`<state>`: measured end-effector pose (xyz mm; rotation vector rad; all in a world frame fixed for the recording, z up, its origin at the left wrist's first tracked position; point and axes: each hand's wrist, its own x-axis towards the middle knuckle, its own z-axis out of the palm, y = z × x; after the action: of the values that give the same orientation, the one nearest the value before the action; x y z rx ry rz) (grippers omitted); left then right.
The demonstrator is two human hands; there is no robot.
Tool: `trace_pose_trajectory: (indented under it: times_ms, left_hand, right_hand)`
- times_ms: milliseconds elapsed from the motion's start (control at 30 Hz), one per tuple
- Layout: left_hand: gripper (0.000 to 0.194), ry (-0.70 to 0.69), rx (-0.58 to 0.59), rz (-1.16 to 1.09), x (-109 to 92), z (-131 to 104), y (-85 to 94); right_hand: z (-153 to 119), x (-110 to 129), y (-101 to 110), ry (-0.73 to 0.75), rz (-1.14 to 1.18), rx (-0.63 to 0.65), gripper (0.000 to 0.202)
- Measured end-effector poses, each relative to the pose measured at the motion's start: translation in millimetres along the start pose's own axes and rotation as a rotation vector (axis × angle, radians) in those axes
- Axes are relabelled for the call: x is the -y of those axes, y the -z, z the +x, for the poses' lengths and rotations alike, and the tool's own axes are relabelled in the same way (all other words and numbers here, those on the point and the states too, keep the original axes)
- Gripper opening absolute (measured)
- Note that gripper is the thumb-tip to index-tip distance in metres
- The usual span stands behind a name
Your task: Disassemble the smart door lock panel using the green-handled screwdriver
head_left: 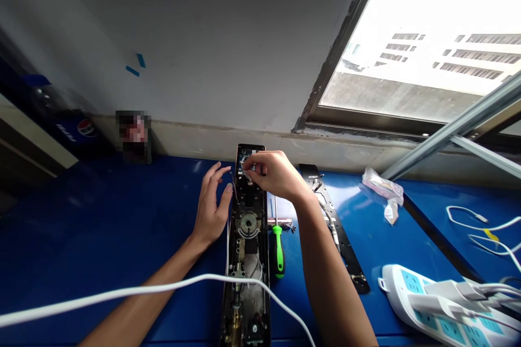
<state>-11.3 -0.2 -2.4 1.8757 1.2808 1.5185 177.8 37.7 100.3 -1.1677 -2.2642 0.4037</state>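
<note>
A long black device (248, 246) lies opened lengthwise on the blue table, its circuit board and metal parts showing. Over the board at its far end, my right hand (274, 173) is closed, thumb and fingertips pinched together; what they hold is too small to make out. My left hand (211, 207) is beside the device's left edge with its fingers apart, close to a thin dark wire (234, 188). Right of the device lies a green and black screwdriver (278, 252), near some small dark screws (291, 227).
Behind my right forearm lies a black plate (345, 249) with cables. A white power strip (401, 293) with plugs sits at the front right. Plastic packets (382, 186) lie farther back. A white cable (163, 288) crosses the foreground. A bottle (69, 124) stands back left.
</note>
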Motion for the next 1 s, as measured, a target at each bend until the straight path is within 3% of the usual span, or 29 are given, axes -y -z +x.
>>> trace_pose_trajectory:
  times_ms: [133,200,400,600,800,1000]
  left_hand:
    - [0.031,-0.136,0.149,0.103,-12,-2,1.4]
    - [0.030,-0.155,0.195,0.102,-16,-2,1.8]
    - [0.033,-0.099,0.244,0.040,-18,0,3.2]
    - [0.033,-0.102,0.226,0.052,-14,3,1.9]
    - [0.034,-0.121,0.191,0.043,-12,3,-0.9]
    - [0.036,-0.117,0.204,0.008,-9,1,-2.2]
  right_hand:
    - [-12,-10,19,-0.157,-0.089,0.044,0.007]
    - [-15,-13,23,-0.206,-0.112,0.080,0.011]
    - [-13,-13,13,-0.259,-0.115,0.243,0.020]
    - [-10,2,8,-0.288,-0.206,0.273,0.018]
    - [-14,21,8,-0.268,-0.359,0.215,0.019]
    - [-17,29,-14,-0.321,-0.392,0.096,0.017]
